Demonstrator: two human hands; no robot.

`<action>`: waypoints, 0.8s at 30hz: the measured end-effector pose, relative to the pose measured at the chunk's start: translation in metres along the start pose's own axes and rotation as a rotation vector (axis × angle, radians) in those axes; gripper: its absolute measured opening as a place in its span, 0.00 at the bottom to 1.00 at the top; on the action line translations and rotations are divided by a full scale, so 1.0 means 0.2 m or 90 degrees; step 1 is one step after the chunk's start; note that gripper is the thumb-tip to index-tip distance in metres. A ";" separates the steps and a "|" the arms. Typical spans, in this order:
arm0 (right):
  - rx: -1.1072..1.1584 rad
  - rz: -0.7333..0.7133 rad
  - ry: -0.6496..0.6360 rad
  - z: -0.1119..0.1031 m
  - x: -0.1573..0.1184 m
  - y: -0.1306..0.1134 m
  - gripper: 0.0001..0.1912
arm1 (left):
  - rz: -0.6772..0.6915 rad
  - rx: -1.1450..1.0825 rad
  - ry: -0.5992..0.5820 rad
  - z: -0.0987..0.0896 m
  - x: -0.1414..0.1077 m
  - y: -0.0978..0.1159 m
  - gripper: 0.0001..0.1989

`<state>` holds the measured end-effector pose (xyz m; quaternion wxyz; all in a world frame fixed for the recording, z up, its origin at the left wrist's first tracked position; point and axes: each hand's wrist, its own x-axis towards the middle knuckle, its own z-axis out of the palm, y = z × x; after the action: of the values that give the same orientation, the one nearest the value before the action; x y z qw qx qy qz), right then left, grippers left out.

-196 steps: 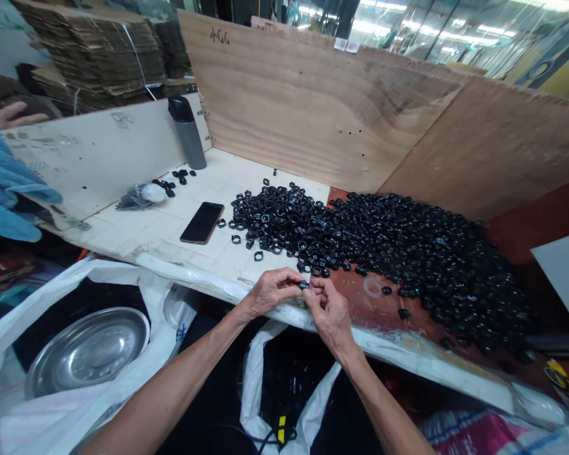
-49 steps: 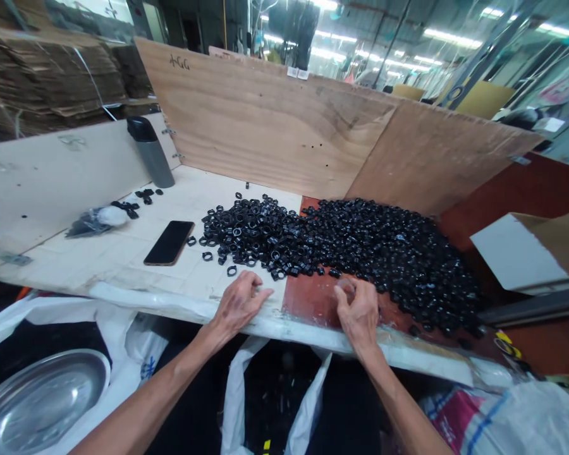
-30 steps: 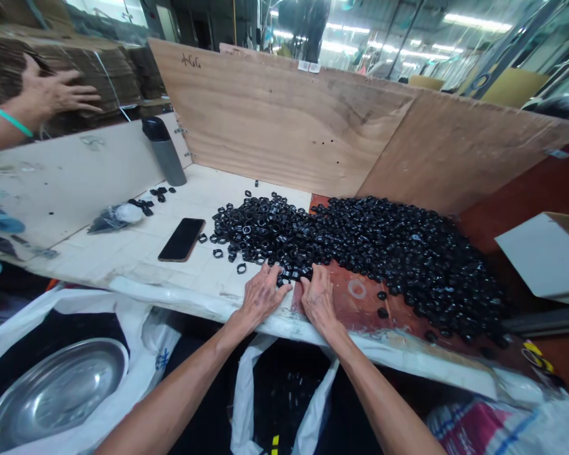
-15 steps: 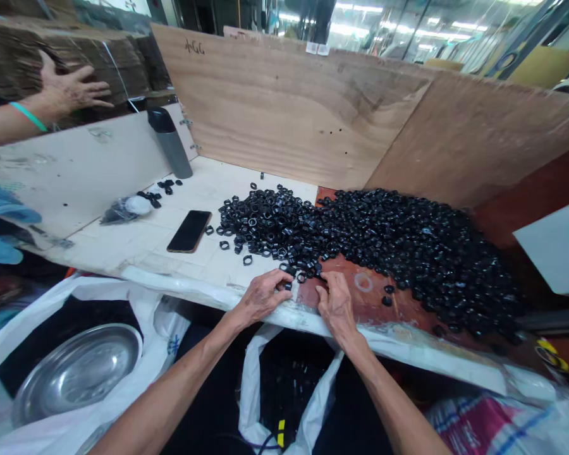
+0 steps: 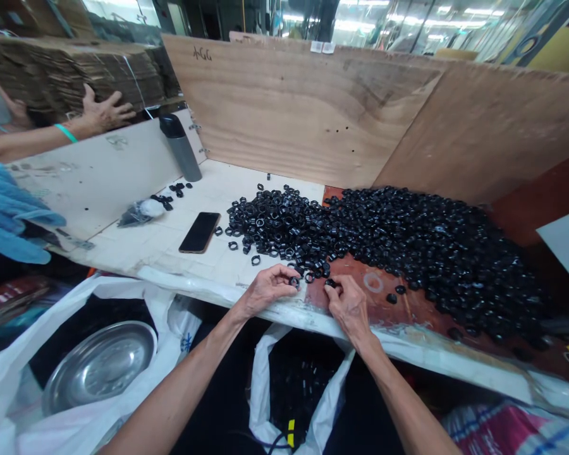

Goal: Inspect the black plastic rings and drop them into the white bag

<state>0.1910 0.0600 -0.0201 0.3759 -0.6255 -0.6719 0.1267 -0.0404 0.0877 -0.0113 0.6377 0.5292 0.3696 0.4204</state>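
Note:
Near the table's front edge, my left hand (image 5: 269,289) pinches a small black ring (image 5: 294,282) between thumb and fingers. Just to its right, my right hand (image 5: 348,302) has its fingertips closed on a small black part (image 5: 330,283). Between the two hands another black ring (image 5: 310,277) lies on the table. A long pile of black rings and parts (image 5: 384,227) spreads behind my hands and off to the right. Below, between my forearms, an open white bag (image 5: 264,379) has dark parts inside.
On the table's left are a phone (image 5: 200,232), a grey bottle (image 5: 184,151) and a small plastic bag (image 5: 137,213). Wooden boards (image 5: 284,114) wall the back. A metal basin (image 5: 102,366) sits lower left. Another person's hand (image 5: 105,112) touches stacked cardboard (image 5: 99,69).
The view has shifted slightly, moving the scene rightward. My left hand has closed on a ring and my right fingers have closed on a part. The other person's hand is lower and farther right.

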 end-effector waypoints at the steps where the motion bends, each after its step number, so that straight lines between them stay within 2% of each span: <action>1: 0.039 0.008 -0.009 0.00 -0.01 -0.01 0.05 | -0.003 0.007 0.002 0.00 0.00 0.00 0.18; 5: 0.186 0.020 -0.053 0.02 -0.03 -0.08 0.07 | 0.001 0.013 0.009 0.00 0.00 0.00 0.20; 9: 0.260 0.004 -0.092 0.08 -0.04 -0.14 0.10 | 0.087 0.041 0.029 0.01 0.00 0.00 0.09; 12: 0.331 0.002 -0.120 0.11 -0.04 -0.15 0.09 | 0.095 0.049 0.044 0.01 0.00 0.01 0.08; 15: 0.391 0.028 -0.115 0.14 -0.04 -0.16 0.10 | 0.064 0.070 0.042 0.02 -0.01 0.03 0.08; 17: 0.426 0.078 -0.100 0.16 -0.05 -0.17 0.12 | 0.046 0.068 0.032 0.03 -0.01 0.03 0.08; 20: 0.448 0.131 -0.077 0.19 -0.05 -0.16 0.13 | 0.061 0.082 0.038 0.03 -0.01 0.02 0.09; 24: 0.426 0.046 -0.060 0.19 -0.04 -0.17 0.09 | 0.057 0.054 0.038 0.03 -0.01 0.01 0.09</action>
<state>0.1408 0.0568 -0.0271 0.5238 -0.4841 -0.5874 0.3823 -0.0352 0.0842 -0.0091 0.5840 0.5590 0.3820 0.4479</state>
